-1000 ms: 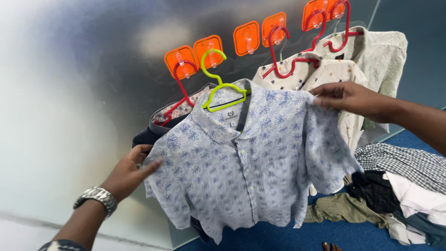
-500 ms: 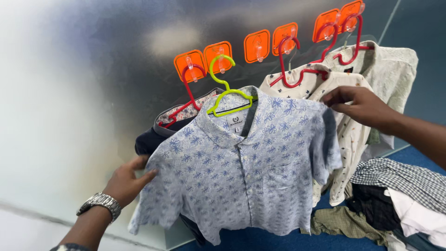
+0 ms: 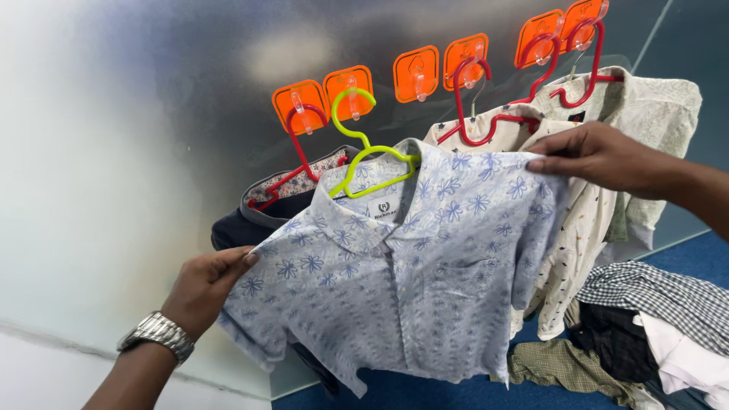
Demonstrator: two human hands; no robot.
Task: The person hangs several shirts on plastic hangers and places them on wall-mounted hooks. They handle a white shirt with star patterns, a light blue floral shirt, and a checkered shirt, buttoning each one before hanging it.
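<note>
Status: light-blue floral short-sleeve shirt [image 3: 410,281] on lime plastic hanger [image 3: 364,156], hooked on orange wall hook [image 3: 349,85] | L hand [image 3: 206,287] fingers pinch sleeve, R hand [image 3: 596,158] fingers pinch shoulder | left: clothes pile [image 3: 645,334] on floor unhung, 1 hook free.

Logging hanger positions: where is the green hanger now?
In the head view, centre: the green hanger hangs on an orange wall hook, carrying the blue floral shirt.
</note>
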